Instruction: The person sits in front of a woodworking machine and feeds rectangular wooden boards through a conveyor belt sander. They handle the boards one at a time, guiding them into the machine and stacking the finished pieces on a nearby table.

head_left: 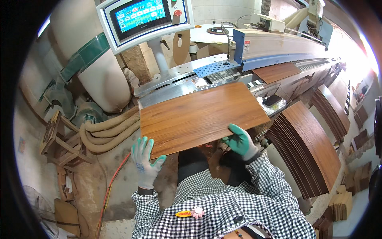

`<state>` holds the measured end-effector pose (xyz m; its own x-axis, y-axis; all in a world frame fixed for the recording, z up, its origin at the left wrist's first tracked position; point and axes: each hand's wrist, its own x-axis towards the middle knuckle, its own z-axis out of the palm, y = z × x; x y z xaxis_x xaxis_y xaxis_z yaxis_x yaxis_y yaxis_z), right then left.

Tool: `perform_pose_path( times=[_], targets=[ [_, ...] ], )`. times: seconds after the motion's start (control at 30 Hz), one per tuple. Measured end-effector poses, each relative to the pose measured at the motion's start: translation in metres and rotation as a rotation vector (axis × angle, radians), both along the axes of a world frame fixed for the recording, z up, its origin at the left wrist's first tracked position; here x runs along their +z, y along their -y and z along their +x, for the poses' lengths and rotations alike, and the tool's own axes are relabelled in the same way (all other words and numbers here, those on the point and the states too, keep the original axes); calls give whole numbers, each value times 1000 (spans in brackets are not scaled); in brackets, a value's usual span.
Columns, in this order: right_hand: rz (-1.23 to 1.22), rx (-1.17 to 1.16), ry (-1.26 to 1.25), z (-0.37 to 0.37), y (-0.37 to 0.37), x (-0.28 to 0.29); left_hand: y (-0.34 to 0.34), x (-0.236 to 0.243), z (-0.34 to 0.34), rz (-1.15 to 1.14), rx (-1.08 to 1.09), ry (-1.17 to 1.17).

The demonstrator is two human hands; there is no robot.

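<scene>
A brown wood-grain board [199, 115] lies in front of me, its far side on the metal machine table [165, 92] and its near side overhanging toward my body. My left hand [145, 163], in a grey glove with green fingertips, stands at the board's left end near the close corner. Its fingers point up and its thumb is spread away. At the near edge, right of the middle, my right hand [242, 142] in a matching glove grips the board. Fingers rest over the top there, while the thumb sits lower at the edge.
A control panel with a lit screen [141, 16] and red button stands far left of the machine. Another board [277, 72] lies under the blue-edged machine beam [284, 44]. Stacked boards [308, 139] rise at my right. Beige hoses [105, 135] and a wooden stool [65, 137] are left.
</scene>
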<state>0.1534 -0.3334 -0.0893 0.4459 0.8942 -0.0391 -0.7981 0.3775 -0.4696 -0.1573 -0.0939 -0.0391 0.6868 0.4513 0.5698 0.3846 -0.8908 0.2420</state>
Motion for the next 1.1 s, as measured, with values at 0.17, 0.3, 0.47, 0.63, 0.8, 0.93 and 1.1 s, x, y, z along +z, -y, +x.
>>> perform_pose_path(
  times=[0.17,0.3,0.47,0.63,0.8,0.93,1.1],
  targets=[
    [145,74,-41,3,-49,9,-30,-11,3,-20,137,64],
    [37,-80,135,-1,-19,21,-59,-13,24,-10,162,85],
    [-23,26,179,-13,69,-12,-74,-14,41,-41,160,72],
    [129,-43,-105,-30,112,-75,-74,-21,41,45,271,28],
    [-50,-16,216,-37,100,-51,-82,-17,27,-31,228,-34],
    [-137,583,953,-64,76,32,-84,-16,26,-49,182,-15],
    [595,549,1425,-144,7,84,-85,-15,27,-75,177,-31]
  ],
)
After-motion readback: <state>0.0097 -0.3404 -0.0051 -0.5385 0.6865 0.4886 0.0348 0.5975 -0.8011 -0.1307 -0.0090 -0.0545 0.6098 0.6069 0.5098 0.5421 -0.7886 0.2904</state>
